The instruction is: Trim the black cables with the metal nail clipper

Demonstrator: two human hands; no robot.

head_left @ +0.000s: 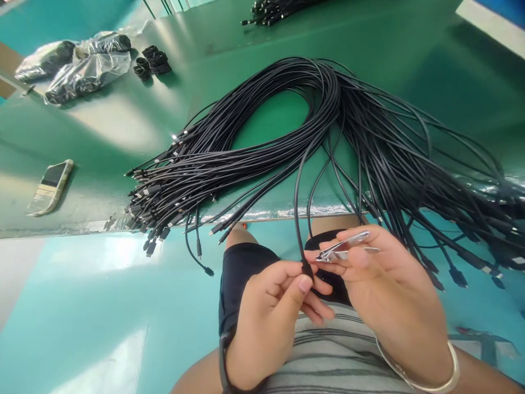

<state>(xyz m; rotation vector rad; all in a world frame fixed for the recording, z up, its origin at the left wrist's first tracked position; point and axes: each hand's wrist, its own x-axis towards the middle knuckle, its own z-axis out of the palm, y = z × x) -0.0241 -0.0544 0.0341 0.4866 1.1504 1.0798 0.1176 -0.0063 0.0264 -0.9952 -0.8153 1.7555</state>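
Observation:
Between thumb and fingers, my left hand [279, 312] pinches the black connector end of a cable [298, 208]. This cable runs up into the large looped bundle of black cables [262, 153] on the green table. Closed around a silver nail clipper [346, 249], my right hand [394, 295] holds it with the lever raised. The clipper's jaws point left, close beside the connector; whether they touch it I cannot tell. Both hands are above my lap, in front of the table edge.
Many cable ends hang over the front edge of the green table [197, 49]. A phone-like device [51, 187] lies at the left. Behind it are plastic-bagged black items [77, 65] and small black coils [152, 63]. More cables [274, 11] lie at the back.

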